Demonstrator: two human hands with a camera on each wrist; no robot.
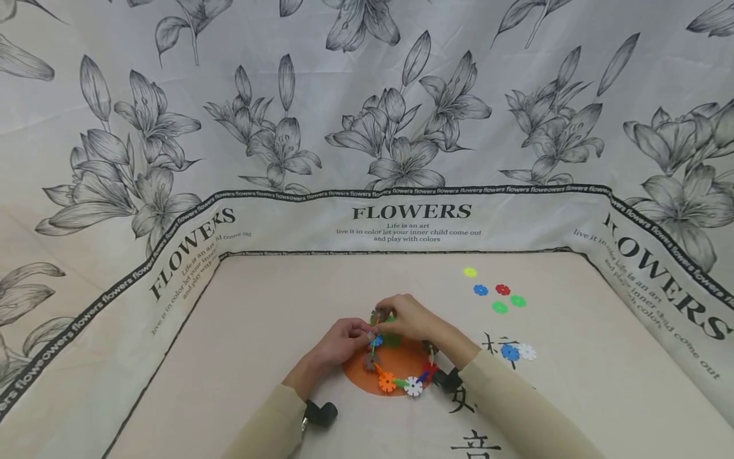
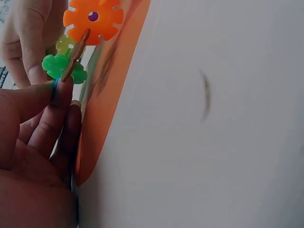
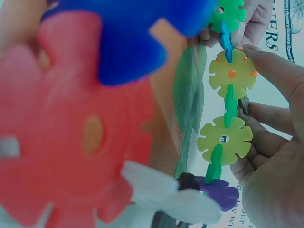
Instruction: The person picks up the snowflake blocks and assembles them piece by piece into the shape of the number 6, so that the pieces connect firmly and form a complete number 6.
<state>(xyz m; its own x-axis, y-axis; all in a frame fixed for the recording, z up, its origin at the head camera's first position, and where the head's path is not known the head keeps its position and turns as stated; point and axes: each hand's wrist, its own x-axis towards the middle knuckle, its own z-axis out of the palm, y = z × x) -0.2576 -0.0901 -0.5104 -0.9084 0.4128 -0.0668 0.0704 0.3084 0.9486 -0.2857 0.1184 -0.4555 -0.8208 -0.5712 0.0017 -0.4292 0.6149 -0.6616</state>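
Note:
A chain of notched, flower-shaped plastic discs [image 1: 413, 385] curves round in a near ring between my hands. My left hand [image 1: 338, 342] pinches a blue disc [image 3: 227, 42] of the chain between thumb and finger. Beside that pinch, a green disc [image 2: 59, 67] joins a brown one [image 2: 75, 57] and an orange one [image 2: 93, 19]. My right hand [image 1: 408, 319] holds the chain's far side, its thumb tip at the edge of a yellow disc [image 3: 232, 80]. Below it hang a green link, another yellow disc [image 3: 224, 139] and a purple disc [image 3: 223, 194].
An orange printed shape [image 1: 357, 377] lies under the chain. Loose discs are scattered to the right: a yellow one [image 1: 470, 272], a red one [image 1: 503, 290], a white one [image 1: 527, 352] and several blue and green ones. A flowered cloth wall [image 1: 413, 239] borders the table's back.

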